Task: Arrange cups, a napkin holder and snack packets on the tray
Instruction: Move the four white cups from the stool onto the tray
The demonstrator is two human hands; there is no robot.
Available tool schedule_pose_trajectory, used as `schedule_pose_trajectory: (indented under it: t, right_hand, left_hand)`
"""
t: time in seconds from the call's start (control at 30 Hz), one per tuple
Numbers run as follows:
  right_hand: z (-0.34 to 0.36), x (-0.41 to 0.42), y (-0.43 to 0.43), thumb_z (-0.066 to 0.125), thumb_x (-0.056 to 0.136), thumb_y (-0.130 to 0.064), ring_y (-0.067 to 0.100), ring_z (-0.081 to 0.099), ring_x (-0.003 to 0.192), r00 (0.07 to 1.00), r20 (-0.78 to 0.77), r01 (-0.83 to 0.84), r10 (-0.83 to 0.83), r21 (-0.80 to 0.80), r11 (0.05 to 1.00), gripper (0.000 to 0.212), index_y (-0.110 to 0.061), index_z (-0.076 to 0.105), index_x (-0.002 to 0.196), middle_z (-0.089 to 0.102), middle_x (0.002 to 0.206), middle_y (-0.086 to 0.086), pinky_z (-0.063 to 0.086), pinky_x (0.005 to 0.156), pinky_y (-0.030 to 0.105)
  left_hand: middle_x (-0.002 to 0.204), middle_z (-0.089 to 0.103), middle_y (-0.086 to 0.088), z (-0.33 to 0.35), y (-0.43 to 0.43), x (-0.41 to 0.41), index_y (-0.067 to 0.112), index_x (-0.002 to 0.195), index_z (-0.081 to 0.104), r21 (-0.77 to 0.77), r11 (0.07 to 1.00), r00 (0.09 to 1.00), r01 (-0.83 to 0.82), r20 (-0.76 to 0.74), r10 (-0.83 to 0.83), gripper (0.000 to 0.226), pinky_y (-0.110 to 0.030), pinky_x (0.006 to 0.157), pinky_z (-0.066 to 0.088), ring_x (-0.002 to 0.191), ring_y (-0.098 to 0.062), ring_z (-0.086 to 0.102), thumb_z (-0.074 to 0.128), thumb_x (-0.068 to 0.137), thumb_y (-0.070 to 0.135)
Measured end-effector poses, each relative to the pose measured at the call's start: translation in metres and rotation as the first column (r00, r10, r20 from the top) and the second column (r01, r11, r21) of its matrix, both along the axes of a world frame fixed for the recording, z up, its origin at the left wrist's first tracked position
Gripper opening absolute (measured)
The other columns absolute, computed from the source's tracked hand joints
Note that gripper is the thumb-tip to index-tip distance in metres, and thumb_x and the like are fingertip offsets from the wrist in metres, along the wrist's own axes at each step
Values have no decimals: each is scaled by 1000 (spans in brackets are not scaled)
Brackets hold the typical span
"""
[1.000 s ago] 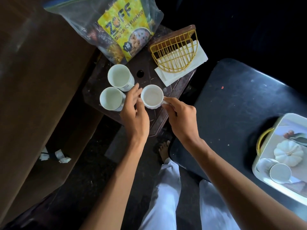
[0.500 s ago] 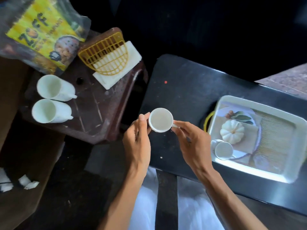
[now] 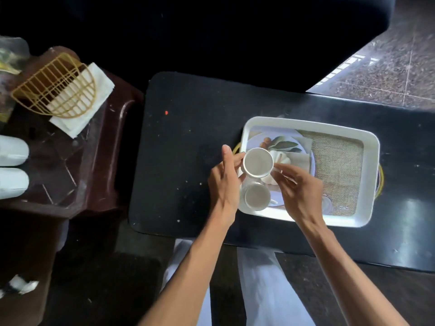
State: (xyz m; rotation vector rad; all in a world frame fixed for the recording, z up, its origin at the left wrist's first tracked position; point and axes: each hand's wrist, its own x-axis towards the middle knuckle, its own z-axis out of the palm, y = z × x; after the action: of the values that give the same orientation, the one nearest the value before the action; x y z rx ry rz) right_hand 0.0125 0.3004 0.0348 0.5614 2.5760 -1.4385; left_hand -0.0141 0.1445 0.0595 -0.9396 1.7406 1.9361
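Note:
A white cup (image 3: 257, 162) hangs above the left end of the white tray (image 3: 313, 127), held between both hands. My left hand (image 3: 224, 182) steadies its left side and my right hand (image 3: 296, 191) pinches the handle side. Another white cup (image 3: 256, 196) stands inside the tray just below it. The tray has a printed pumpkin picture and rests on the black table (image 3: 188, 142). On the brown stool (image 3: 98, 165) at the left lie a yellow wire napkin holder (image 3: 56, 88) over white napkins (image 3: 94, 90) and two white cups (image 3: 13, 168). A snack packet (image 3: 7, 64) shows at the far left edge.
The stool stands close beside the black table's left edge. A speckled stone floor (image 3: 388, 74) lies at the top right. My white-trousered legs (image 3: 259, 278) are below the table. Bits of white paper (image 3: 21, 285) lie on the dark floor at the lower left.
Both hands have carried the cup rightward from the stool, across the table's left part, to above the tray's left end. My view has swung right with them.

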Motion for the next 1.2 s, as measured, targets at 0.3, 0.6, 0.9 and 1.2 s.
schedule_pose_trajectory:
  t: [0.3, 0.6, 0.9, 1.2]
  right_hand:
    - [-29, -3, 16, 73, 88, -5, 5, 68, 85, 998, 61, 9, -8, -27, 1000, 20, -1, 74, 108, 70, 95, -4, 46, 75, 0]
    - [-33, -4, 22, 73, 87, -1, -11, 63, 83, 994, 97, -51, 52, -20, 999, 21, 0, 74, 107, 69, 96, -4, 43, 74, -4]
    - [-24, -8, 23, 68, 91, -4, 18, 67, 106, 969, 156, -205, 190, 82, 975, 29, -6, 69, 119, 72, 114, 5, 47, 91, 14]
    - [6, -16, -49, 59, 97, -32, 32, 24, 150, 868, 114, -478, 484, 456, 751, 57, -5, 45, 145, 37, 157, 16, 29, 120, 44]
  left_hand:
    - [101, 79, 2, -32, 21, -4, 17, 96, 79, 4, 997, 993, -73, 98, 72, 59, -13, 64, 57, 82, 7, 74, 35, 105, 55]
    - [103, 79, -7, -36, 25, 2, 12, 98, 77, -31, 995, 988, -95, 122, 99, 55, -14, 67, 59, 89, -3, 74, 37, 106, 50]
    - [121, 74, -10, -30, 10, -1, 5, 124, 69, 6, 996, 986, -90, 143, 88, 58, -27, 88, 60, 111, -13, 71, 36, 106, 50]
    - [134, 65, 5, -10, -82, 18, 18, 130, 67, -556, 828, 966, 78, -162, -200, 30, -26, 105, 52, 122, -6, 62, 55, 103, 18]
